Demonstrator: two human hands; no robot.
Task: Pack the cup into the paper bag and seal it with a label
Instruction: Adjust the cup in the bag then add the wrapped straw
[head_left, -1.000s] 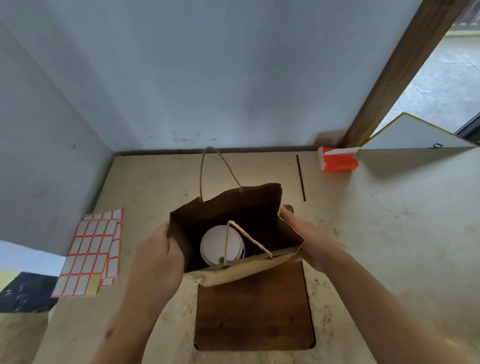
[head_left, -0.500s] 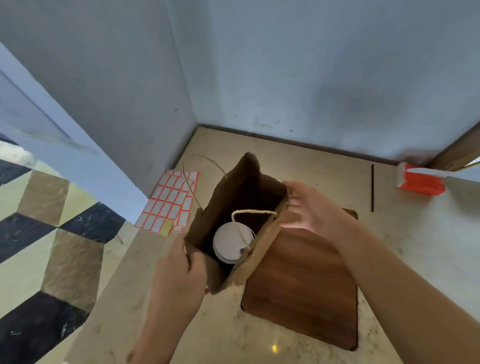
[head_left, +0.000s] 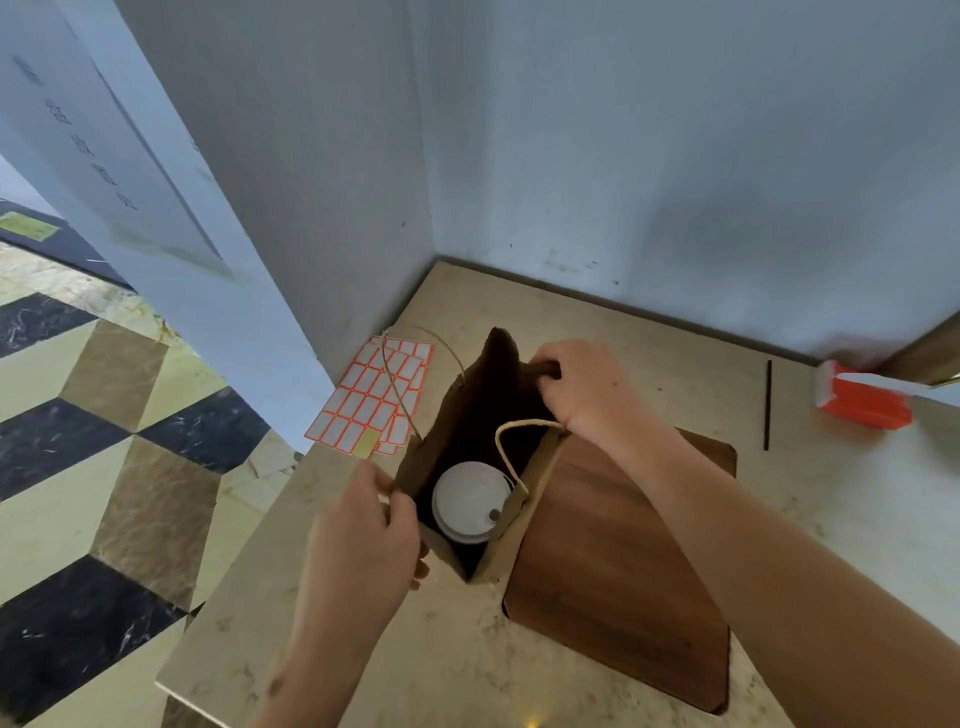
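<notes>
A person stands a brown paper bag (head_left: 483, 415) upright on a pale stone counter (head_left: 467, 649), its mouth open to the head camera. The cup (head_left: 471, 500), seen by its white lid, sits at the bottom of the bag, toward the near end. The left hand (head_left: 363, 530) pinches the near end of the rim, thumb on one face and fingers curled behind. The right hand (head_left: 587, 389) grips the far end of the rim, fingers curled over the paper edge. The mouth's long axis runs from one hand to the other, near-left to far-right, with both twine handles standing free above it. A label sheet (head_left: 371, 400) with orange borders lies flat just beyond the bag's left side, so the left hand is the nearer one to it. By the look of it, the packing is done and closing the mouth comes next. A wooden board (head_left: 623, 571) lies beside the bag, and an orange box (head_left: 865, 400) sits well apart at the right.
</notes>
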